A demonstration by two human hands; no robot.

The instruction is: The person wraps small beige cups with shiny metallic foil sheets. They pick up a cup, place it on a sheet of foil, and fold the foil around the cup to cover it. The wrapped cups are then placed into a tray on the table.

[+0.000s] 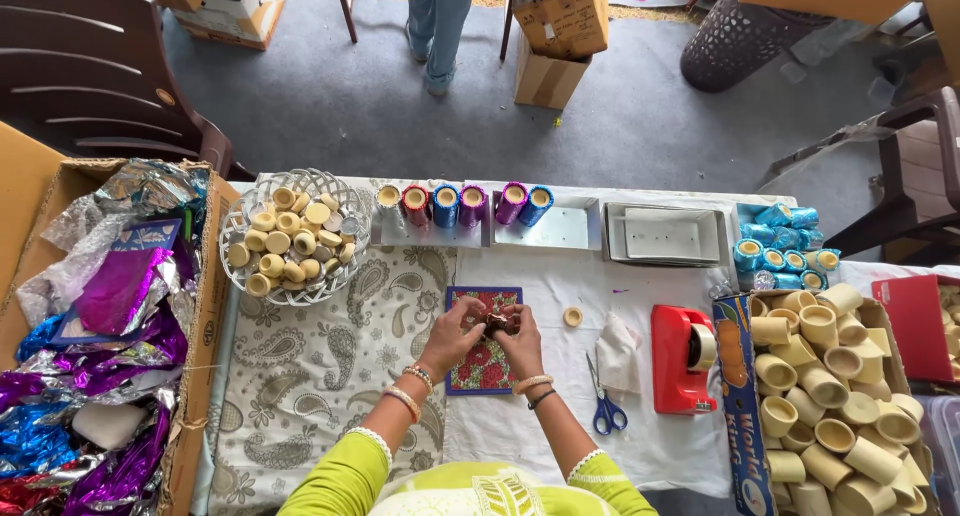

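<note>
My left hand (455, 334) and my right hand (520, 338) meet over a square of red flowered foil paper with a blue border (482, 364) lying on the table. Both hands pinch a small roll wrapped in dark red foil (499, 321) between their fingertips. A single cream roll (572, 317) lies just right of my right hand. Blue-handled scissors (603, 404) lie near my right wrist. A row of foil-wrapped rolls (470, 204) in red, blue and purple stands on white trays behind the paper.
A wire basket of cream rolls (292, 238) sits back left. A cardboard box of crumpled foil sheets (100, 326) fills the left. A red tape dispenser (682, 358), a box of cream tubes (830, 396), blue wrapped rolls (785, 246) and stacked white trays (665, 234) are right. A person's legs (438, 21) stand beyond.
</note>
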